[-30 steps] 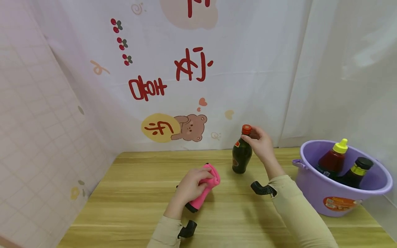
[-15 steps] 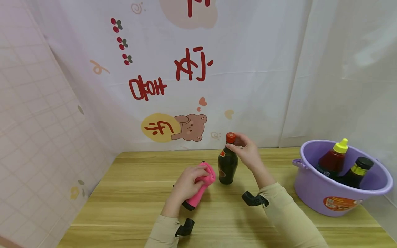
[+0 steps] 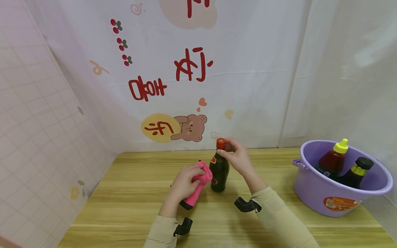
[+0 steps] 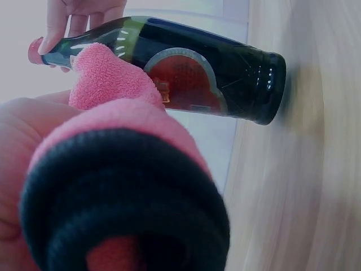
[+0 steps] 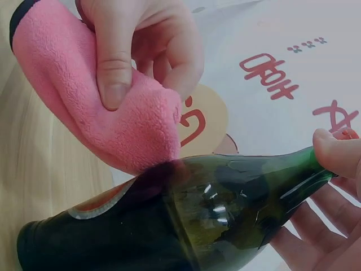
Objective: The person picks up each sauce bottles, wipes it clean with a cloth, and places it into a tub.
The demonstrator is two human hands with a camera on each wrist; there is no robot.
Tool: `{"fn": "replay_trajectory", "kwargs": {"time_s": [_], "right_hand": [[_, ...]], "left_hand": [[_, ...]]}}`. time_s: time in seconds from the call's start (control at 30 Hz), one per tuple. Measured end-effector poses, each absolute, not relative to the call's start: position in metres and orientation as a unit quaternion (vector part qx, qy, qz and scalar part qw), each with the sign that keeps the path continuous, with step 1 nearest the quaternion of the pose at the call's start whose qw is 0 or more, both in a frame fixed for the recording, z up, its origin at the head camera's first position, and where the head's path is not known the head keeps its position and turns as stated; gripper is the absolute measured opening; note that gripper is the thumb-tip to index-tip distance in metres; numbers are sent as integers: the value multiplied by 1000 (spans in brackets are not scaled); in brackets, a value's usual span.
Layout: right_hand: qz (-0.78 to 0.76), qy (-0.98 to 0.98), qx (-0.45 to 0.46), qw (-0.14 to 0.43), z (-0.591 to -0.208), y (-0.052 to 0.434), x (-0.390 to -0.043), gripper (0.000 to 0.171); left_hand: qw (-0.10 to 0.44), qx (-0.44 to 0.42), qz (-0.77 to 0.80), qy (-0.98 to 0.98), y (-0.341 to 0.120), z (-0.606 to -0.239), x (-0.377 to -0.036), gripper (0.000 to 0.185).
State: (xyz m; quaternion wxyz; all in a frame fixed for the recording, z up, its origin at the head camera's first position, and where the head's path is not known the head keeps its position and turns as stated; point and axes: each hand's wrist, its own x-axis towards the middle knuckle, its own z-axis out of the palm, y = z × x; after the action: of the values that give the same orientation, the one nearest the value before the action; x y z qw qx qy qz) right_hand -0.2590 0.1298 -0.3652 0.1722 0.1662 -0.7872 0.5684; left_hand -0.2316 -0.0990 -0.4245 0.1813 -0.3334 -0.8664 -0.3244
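My left hand (image 3: pixel 185 182) grips a folded pink cloth (image 3: pixel 198 193) with black edging, thumb on one side and fingers on the other. The cloth's bunched end meets the side of a dark green glass bottle (image 3: pixel 219 172) in the right wrist view. Thumb and fingers of my right hand (image 3: pixel 238 157) pinch the bottle's neck, just below its red cap (image 3: pixel 221 143). Nearly upright, the bottle has its base close over the tabletop. A red label (image 4: pixel 183 79) shows on its side in the left wrist view, partly behind the cloth.
On the right of the wooden table (image 3: pixel 130 199) stands a purple bucket (image 3: pixel 322 198). Inside it are a yellow-capped sauce bottle (image 3: pixel 332 162) and a dark bottle with a black cap (image 3: pixel 356 174). A white printed sheet (image 3: pixel 254 89) hangs behind the table.
My right hand has brought the green bottle left and nearer to me, up to the cloth. My left hand has shifted slightly left, still holding the cloth.
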Motion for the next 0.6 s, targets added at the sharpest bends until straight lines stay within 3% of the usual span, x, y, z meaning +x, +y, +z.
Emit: {"fn": "replay_trajectory", "kwargs": {"time_s": [0.6], "right_hand": [[556, -799, 163, 161, -373, 125, -260, 37]], "left_hand": [[195, -324, -341, -861, -107, -423, -235, 28]]}}
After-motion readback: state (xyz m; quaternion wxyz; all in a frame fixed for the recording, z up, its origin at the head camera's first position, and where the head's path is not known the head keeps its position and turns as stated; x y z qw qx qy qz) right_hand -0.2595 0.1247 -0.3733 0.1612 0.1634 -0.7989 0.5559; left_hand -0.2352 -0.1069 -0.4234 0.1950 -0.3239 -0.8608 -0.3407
